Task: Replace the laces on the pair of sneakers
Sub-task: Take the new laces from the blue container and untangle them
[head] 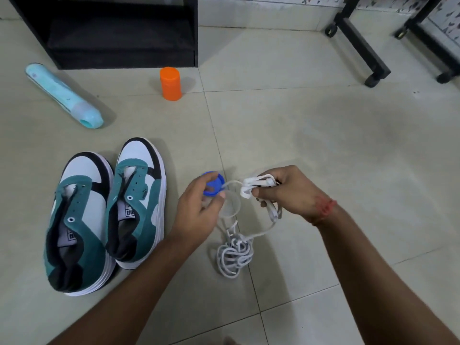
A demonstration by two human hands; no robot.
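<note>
On the pale tiled floor [323, 145], limp white flat laces [235, 255] are pinched by the right hand [286, 192], best gripped near a tip, while a blue-lidded clear jar [214, 186] is held in the left hand's [199, 210] curled fingers.

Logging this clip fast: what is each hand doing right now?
Left hand: holds a blue lid and a clear container.
Right hand: grips bunched white laces.

Unlaced sneakers and loose white laces on the tile floor

Two teal, white and black sneakers [104, 215] stand side by side at the left, toes pointing away, eyelets bare and tongues showing. To their right, white laces [235, 255] lie in a tangled heap, with strands rising to a bunched, folded part held above the floor.
</note>
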